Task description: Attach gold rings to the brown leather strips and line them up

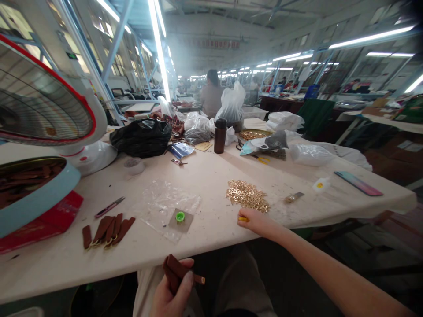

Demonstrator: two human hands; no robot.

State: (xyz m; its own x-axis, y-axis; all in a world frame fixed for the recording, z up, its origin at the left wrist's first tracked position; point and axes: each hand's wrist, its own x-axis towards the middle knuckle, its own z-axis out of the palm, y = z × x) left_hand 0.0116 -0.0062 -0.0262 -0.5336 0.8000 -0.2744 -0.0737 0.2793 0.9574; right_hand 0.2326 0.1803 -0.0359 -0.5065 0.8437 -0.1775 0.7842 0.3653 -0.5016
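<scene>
My left hand (175, 293) is closed around several brown leather tabs (178, 267), held over my lap below the table's front edge. My right hand (254, 221) rests at the near side of a heap of small gold metal rings (246, 193). Its fingers are curled round a small yellow thing (243, 219), whose kind I cannot make out. More brown leather tabs with gold rings (107, 230) lie in a bunch on the left of the table. Between them and the heap, a bright green cap-like piece (180, 216) sits on a grey square over clear plastic film (152, 202).
On the left stand a fan (42, 101) and a round tin (39, 202) of brown pieces. A pink-handled cutter (109, 207) lies nearby. Further back are a dark bottle (220, 136), a black bag (142, 137) and plastic bags. A phone (358, 183) lies right. A person (212, 94) sits beyond.
</scene>
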